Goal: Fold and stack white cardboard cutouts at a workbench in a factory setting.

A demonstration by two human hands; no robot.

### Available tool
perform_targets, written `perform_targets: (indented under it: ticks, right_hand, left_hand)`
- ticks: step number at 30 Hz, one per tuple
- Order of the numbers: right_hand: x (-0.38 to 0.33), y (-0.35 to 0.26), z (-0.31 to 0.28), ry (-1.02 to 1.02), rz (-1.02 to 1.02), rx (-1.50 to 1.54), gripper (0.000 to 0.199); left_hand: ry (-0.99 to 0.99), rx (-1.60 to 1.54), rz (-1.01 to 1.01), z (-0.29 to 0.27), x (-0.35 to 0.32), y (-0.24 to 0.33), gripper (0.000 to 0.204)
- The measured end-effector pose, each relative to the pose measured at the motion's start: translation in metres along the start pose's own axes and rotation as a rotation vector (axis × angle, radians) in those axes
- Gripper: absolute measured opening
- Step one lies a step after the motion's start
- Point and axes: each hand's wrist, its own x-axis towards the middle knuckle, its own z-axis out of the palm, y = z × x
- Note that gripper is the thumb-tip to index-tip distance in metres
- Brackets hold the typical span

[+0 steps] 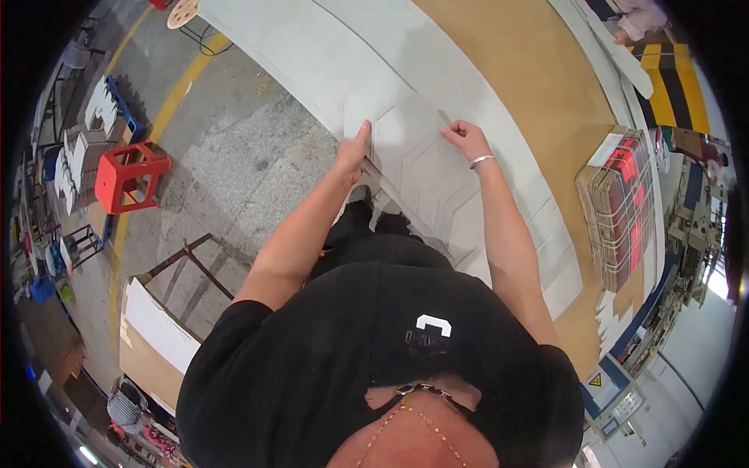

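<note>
A pale grey-white cardboard sheet (413, 144) with cut and creased lines lies in front of me along the table edge. My left hand (353, 156) grips its near left edge, thumb on top and the other fingers partly hidden below. Over the sheet's right part, my right hand (468, 142) is closed in a pinch on a thin grey strip (444, 117), whose exact kind I cannot make out. More long white cardboard (312, 54) stretches away beyond both hands.
Brown board (538, 62) covers the table to the right, where a tied bundle of cardboard (612, 210) stands. On the floor at left are a red plastic stool (129, 178) and a rusty metal frame (187, 253). Another person's arm (636, 23) shows at far right.
</note>
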Motion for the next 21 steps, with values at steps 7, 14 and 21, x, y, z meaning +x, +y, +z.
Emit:
perform_targets:
  ticks: [7, 14, 21]
  right_hand:
    - [0.012, 0.006, 0.017, 0.129, 0.120, -0.032, 0.036]
    - [0.004, -0.013, 0.009, 0.140, 0.145, -0.123, 0.043]
    - [-0.063, 0.021, -0.034, 0.039, 0.120, -0.342, 0.047]
  left_hand:
    - [0.072, 0.062, 0.014, 0.004, -0.015, 0.010, 0.082]
    - [-0.043, 0.000, -0.059, 0.007, -0.035, 0.026, 0.076]
    - [-0.494, -0.363, -0.136, 0.007, -0.092, 0.012, 0.060]
